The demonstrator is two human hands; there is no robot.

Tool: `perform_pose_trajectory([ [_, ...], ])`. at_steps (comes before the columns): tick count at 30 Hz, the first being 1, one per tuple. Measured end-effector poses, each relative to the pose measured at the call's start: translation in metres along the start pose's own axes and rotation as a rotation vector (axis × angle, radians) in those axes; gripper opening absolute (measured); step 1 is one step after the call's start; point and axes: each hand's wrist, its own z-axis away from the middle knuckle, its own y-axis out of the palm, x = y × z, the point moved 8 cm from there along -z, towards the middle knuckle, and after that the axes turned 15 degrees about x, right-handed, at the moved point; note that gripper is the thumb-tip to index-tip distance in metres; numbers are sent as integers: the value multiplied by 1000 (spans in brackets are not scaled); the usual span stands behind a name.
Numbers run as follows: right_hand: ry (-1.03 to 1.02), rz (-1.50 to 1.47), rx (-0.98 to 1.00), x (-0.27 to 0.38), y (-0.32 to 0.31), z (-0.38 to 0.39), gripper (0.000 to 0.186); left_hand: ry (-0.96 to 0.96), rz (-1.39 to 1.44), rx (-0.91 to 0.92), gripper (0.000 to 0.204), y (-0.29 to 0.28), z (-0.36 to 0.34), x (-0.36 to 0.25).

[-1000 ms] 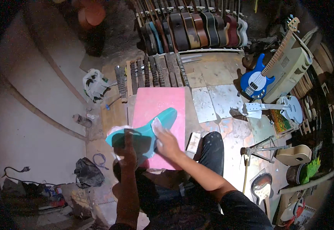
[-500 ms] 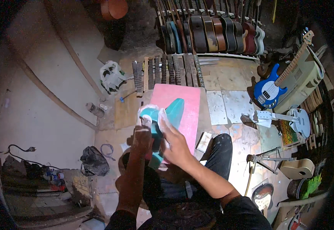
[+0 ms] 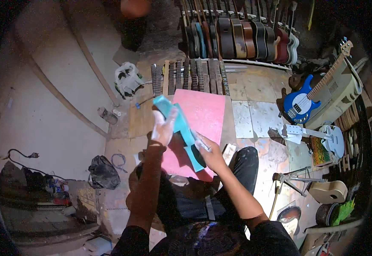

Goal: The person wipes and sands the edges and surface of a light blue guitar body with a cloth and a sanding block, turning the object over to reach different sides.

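Both my hands are busy on the one teal guitar body [image 3: 181,123], which I've got turned up on edge over the pink board [image 3: 203,115], running on a slant from upper left down to lower right. Left hand [image 3: 164,130] is up toward the far end, partly open, thumb and fingers spread apart against the body, and the fingers look whitish, like they're dusted with something. Right hand [image 3: 209,152] is further down on the right side, half curled, fingers laid along the body's side and pointing up and left; there's white on those fingers too, and I can't tell if that's dust or something held under them. Can't tell either whether the lower end touches the board or hangs just above it. A row of fretted necks [image 3: 190,77] lies just past the board's far edge, and there's a small pale block [image 3: 228,151] near the right hand.
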Motion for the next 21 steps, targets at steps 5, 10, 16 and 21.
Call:
perform_pose_trajectory([
  [5,-95,247,-27,33,4,-11,67,-113,-133,165,104,35,-3,3],
  [10,-154,441,-151,58,6,-33,73,133,189,259,78,53,1,19],
  [16,-125,359,-302,38,-20,-49,65,256,48,348,91,80,79,9],
  [21,-95,219,-407,19,-19,-61,51,440,-56,81,101,86,90,29],
])
